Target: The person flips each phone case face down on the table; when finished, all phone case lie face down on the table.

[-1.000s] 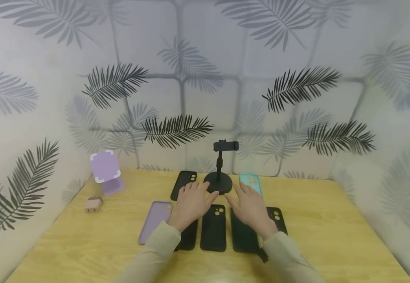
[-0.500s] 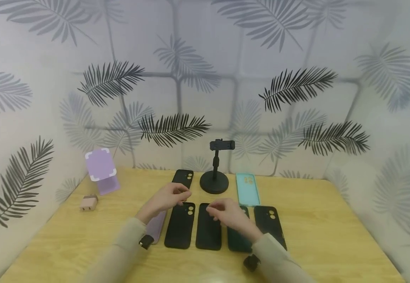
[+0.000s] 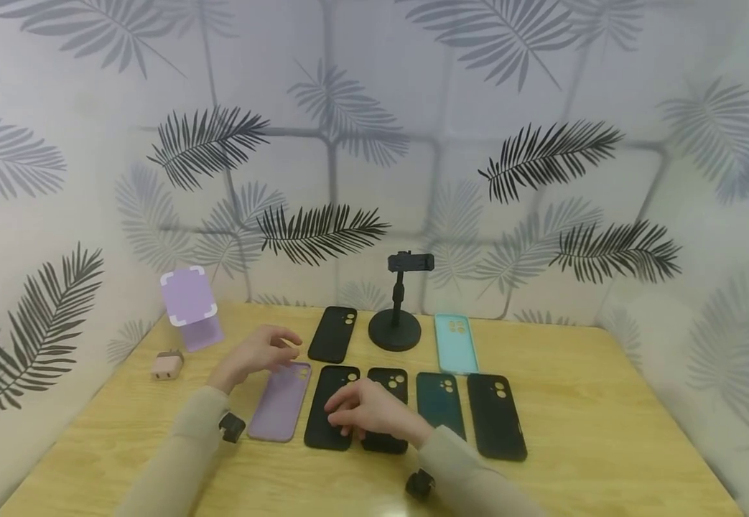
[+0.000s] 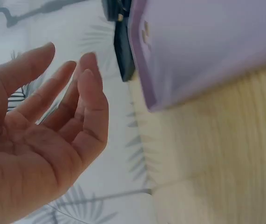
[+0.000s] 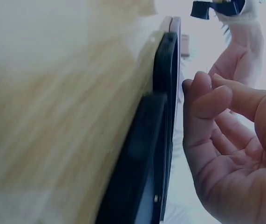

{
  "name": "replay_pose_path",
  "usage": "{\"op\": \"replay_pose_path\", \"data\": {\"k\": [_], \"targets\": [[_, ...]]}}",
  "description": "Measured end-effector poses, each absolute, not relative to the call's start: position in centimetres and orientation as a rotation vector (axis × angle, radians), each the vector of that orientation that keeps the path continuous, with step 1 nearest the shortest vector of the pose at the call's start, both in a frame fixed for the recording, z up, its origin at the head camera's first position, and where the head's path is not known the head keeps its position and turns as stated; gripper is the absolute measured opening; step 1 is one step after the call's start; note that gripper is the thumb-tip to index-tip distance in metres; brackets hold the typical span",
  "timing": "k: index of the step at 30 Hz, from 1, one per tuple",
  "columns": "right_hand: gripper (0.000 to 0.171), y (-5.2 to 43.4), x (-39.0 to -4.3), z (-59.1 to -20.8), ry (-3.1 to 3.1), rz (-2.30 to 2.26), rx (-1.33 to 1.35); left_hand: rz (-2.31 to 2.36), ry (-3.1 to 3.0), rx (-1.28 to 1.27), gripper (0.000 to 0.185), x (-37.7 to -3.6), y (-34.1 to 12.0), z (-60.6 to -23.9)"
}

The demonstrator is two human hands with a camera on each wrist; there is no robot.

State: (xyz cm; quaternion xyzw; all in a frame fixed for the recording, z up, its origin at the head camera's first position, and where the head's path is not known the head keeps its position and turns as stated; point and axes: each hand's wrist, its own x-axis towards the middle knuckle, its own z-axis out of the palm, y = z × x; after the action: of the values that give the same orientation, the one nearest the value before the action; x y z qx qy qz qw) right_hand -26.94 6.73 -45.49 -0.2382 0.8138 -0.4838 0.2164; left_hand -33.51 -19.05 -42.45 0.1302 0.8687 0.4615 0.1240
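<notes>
Several phone cases lie in a front row on the wooden table (image 3: 607,431): a purple case (image 3: 281,402), two black cases (image 3: 329,420) (image 3: 392,379), a dark green case (image 3: 440,402) and a black case (image 3: 495,416). My left hand (image 3: 263,350) hovers above the purple case's far end with relaxed fingers, holding nothing; the left wrist view shows the open palm (image 4: 63,98) beside the purple case (image 4: 207,51). My right hand (image 3: 361,413) lies loosely curled over the two black cases. In the right wrist view its fingers (image 5: 207,107) are just off a black case's edge (image 5: 165,93), gripping nothing.
Behind the row are another black case (image 3: 332,334), a black phone stand (image 3: 396,323) and a teal case (image 3: 456,343). At the back left stand a purple phone holder (image 3: 189,309) and a small pink charger (image 3: 167,366). Leaf-patterned walls enclose the table.
Both hands left the stand's base and moved left and nearer. The left hand now hovers by the purple case, and the right hand has come down over the two black cases.
</notes>
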Motion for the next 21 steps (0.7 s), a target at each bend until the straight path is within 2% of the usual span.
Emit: {"op": "replay_pose_path", "data": {"k": [10,21], "targets": [[0.018,2.7,-27.0,-45.6,2.209,-1.262,-0.775,1.268,2.536,0.286,0.031,-34.8,-21.1,-43.5],[0.012,1.2,-27.1,-45.5,2.264,-1.187,-0.69,1.13,2.54,0.322,0.032,-35.7,-22.1,-44.5]]}}
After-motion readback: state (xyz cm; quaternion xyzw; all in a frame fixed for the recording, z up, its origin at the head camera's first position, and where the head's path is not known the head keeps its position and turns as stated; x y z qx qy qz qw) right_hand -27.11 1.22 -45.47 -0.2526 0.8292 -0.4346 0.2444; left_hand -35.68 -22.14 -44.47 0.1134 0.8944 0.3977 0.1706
